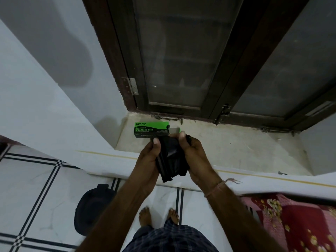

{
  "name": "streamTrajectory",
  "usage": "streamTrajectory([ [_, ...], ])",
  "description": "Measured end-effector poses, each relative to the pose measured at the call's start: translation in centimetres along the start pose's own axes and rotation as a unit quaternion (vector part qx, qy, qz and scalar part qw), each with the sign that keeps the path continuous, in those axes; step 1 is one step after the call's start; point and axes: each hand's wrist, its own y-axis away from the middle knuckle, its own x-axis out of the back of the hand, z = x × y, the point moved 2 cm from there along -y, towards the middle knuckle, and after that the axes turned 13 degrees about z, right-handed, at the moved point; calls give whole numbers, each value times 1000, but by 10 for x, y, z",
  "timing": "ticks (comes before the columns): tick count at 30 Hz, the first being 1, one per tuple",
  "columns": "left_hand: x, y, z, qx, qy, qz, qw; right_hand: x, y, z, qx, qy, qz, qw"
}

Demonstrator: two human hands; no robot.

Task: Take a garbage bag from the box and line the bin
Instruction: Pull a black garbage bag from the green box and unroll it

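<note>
A green and black garbage bag box [151,130] lies on the pale stone window sill [227,146], its right end flap open. Just in front of it I hold a folded black garbage bag [171,159] between both hands. My left hand [150,159] grips its left side, thumb on top. On the bag's right side my right hand [193,153] pinches the upper edge with its fingers. A dark round bin [91,208] stands on the floor at the lower left, partly hidden behind my left forearm.
A dark wooden window frame [223,99] with frosted panes rises behind the sill. White tiled floor with black lines lies below, my bare feet [158,215] on it. A red floral bedspread [294,224] fills the lower right. White walls flank the sill.
</note>
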Motion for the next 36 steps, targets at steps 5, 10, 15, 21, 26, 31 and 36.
streamTrajectory([
  [5,5,-1,-1,13,4,13,1000,1,-3,-1,27,29,-17,999],
  [10,7,-2,-6,45,23,35,998,4,-9,8,22,27,-11,999],
  [15,8,-2,-3,30,-6,14,999,6,-13,11,42,49,14,998],
  [21,8,-5,-4,39,14,25,999,6,-14,6,33,64,7,997],
  [26,6,-5,-3,28,23,21,999,6,-10,3,26,49,-55,997],
  [31,6,-6,-4,32,33,22,999,11,-16,6,25,52,-54,997],
  [36,4,-8,-6,47,43,18,998,15,-20,9,41,62,-53,996],
])
